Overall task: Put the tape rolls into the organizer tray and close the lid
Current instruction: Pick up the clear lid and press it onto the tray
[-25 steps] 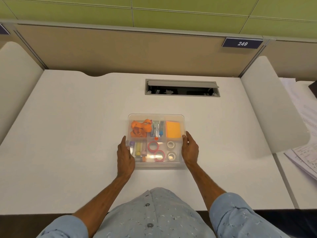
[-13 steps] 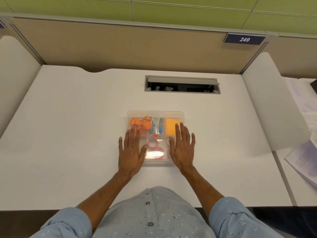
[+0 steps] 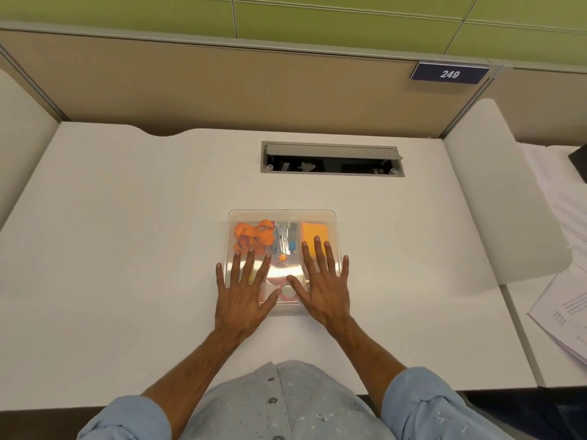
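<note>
A clear plastic organizer tray (image 3: 282, 215) sits in the middle of the white desk with its clear lid on top. My left hand (image 3: 243, 290) lies flat on the lid's near left part, fingers spread. My right hand (image 3: 322, 282) lies flat on the near right part, fingers spread too. Between my thumbs a red-rimmed tape roll (image 3: 287, 291) shows through the lid; the other rolls are hidden under my hands and glare. The far compartments hold an orange strap (image 3: 254, 235), a stapler (image 3: 286, 239) and orange sticky notes (image 3: 314, 233).
A grey cable hatch (image 3: 332, 158) stands open in the desk behind the tray. White side panels flank the desk on both sides. Printed papers (image 3: 565, 300) lie on the neighbouring desk at the right. A beige partition closes the back.
One second ago my hands gripped the tray's left and right sides. They have since moved on top of the lid and lie flat, and they sit a little closer together now.
</note>
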